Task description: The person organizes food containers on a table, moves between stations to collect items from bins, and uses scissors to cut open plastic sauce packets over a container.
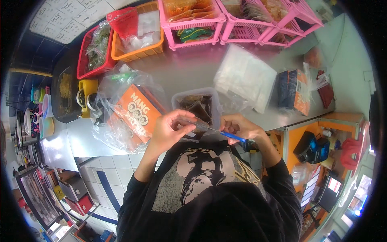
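Observation:
In front of my chest, my left hand (171, 130) pinches a small clear plastic bag (201, 125) between thumb and fingers. My right hand (241, 126), at the other end of the bag, grips a slim blue stick-like tool (234, 136) whose exact kind I cannot make out. The tool's left tip meets or overlaps the bag's right end. Just beyond both hands stands a translucent plastic tub (176, 99) holding several dark brown packets (197, 105). The hands partly cover its near side.
Left of the tub lies an orange box (135, 107) in clear plastic, beside a yellow tape dispenser (85, 94). Stacked clear bags (244, 76) and another orange box (298, 92) are at right. Red (80, 60) and orange (139, 55) baskets and pink racks (193, 20) line the back.

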Demonstrator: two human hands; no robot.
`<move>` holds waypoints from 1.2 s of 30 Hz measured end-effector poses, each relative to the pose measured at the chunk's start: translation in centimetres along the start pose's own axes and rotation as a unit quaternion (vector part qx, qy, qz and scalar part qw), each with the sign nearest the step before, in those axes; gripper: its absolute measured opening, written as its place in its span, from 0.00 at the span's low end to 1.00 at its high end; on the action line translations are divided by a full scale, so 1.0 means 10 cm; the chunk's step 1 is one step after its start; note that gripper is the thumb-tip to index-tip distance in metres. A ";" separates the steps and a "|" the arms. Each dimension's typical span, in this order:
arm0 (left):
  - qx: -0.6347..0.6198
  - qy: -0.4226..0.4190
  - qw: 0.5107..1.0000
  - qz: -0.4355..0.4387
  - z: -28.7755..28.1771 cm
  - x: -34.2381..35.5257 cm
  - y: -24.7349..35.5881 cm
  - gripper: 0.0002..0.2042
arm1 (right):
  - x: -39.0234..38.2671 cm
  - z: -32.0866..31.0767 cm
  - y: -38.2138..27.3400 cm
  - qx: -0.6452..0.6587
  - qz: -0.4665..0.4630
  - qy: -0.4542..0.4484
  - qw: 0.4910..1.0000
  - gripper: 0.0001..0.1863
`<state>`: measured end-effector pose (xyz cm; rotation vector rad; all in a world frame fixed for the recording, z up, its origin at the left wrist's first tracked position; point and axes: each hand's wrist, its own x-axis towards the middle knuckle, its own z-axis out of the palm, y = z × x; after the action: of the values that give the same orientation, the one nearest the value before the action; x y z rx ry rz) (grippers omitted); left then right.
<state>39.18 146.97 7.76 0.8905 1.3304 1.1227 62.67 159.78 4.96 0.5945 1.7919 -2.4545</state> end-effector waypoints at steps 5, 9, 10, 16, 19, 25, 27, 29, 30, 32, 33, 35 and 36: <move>0.000 0.000 1.000 -0.004 0.00 0.01 -0.01 0.13 | -0.01 -0.02 0.02 -0.019 -0.008 0.006 1.000 0.20; -0.005 0.001 1.000 0.000 0.00 0.01 -0.01 0.14 | -0.03 -0.01 0.02 0.011 -0.010 0.005 1.000 0.21; -0.005 0.001 1.000 0.000 0.00 0.01 -0.02 0.14 | -0.02 0.00 0.02 0.011 -0.010 0.005 1.000 0.21; 0.006 -0.001 1.000 0.000 0.01 0.02 -0.02 0.13 | -0.01 -0.01 0.07 0.016 -0.012 0.010 1.000 0.21; 0.003 -0.002 1.000 0.005 0.00 0.02 -0.03 0.13 | -0.01 -0.01 0.09 0.008 -0.021 0.004 1.000 0.20; 0.008 -0.010 1.000 0.003 0.01 0.01 -0.03 0.13 | -0.01 0.02 0.16 0.029 -0.022 0.000 0.999 0.19; 0.020 -0.035 0.999 0.012 0.04 0.01 -0.05 0.14 | 0.01 0.06 0.13 0.050 -0.015 -0.003 0.999 0.18; 0.008 -0.033 0.999 0.007 0.04 0.02 -0.06 0.14 | 0.02 0.07 0.13 0.054 -0.001 0.003 0.999 0.17; -0.003 -0.031 1.000 0.002 0.03 0.02 -0.06 0.14 | 0.02 0.08 0.13 0.058 0.013 0.010 0.998 0.16; -0.005 -0.032 0.999 -0.002 0.01 0.02 -0.06 0.14 | 0.03 0.09 0.12 0.047 -0.005 0.005 0.999 0.15; -0.007 -0.035 0.999 -0.005 0.01 0.02 -0.06 0.14 | 0.03 0.10 0.11 0.036 -0.022 0.002 0.999 0.15; -0.002 -0.047 0.999 -0.013 0.02 0.02 -0.06 0.14 | 0.06 0.11 0.11 0.036 -0.019 -0.001 0.999 0.14; 0.003 -0.060 0.998 -0.022 0.03 0.02 -0.06 0.14 | 0.06 0.11 0.12 0.035 -0.016 -0.004 0.999 0.13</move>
<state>39.53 147.05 7.19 0.9156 1.2492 1.0163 62.10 158.51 3.98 0.5652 1.7328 -2.5457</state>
